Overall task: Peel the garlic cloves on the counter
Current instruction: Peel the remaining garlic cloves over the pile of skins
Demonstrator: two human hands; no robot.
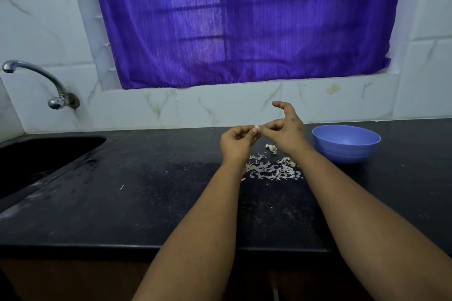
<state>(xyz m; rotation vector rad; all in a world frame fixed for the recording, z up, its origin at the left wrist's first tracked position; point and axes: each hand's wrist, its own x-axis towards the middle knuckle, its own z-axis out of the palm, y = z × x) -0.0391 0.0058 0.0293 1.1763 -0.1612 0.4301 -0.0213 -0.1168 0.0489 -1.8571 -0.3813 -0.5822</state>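
In the head view, you held both hands up above the counter [146, 203], toward its back edge, so the work sat clear of the surface and right in your line of sight. Your left hand [236, 140] had its fingers curled round a small pale clove [256, 127], gripping it so that only its tip showed. Your right hand [286, 129] met it there, thumb and one finger pinching at that exposed end, probably to catch an edge of skin, while the other fingers arched up and out of the way. How much skin was left on the clove I could not tell; it was too small and mostly hidden. Directly beneath your hands, a scatter of skins [271, 168] lay on the counter, which suggests you worked over one spot so the scraps fell together. Another clove [271, 147] waited on the counter just beyond the scraps, near your right wrist, within easy reach; it looked unpeeled, though I could not be sure. The blue bowl [346, 143] stood just beside your right forearm, toward the back right of the counter, likely placed there to take peeled cloves; its contents were not visible from this angle. The sink [49, 154] took the counter's left end, well apart from the work, with a tap [36, 76] above it.
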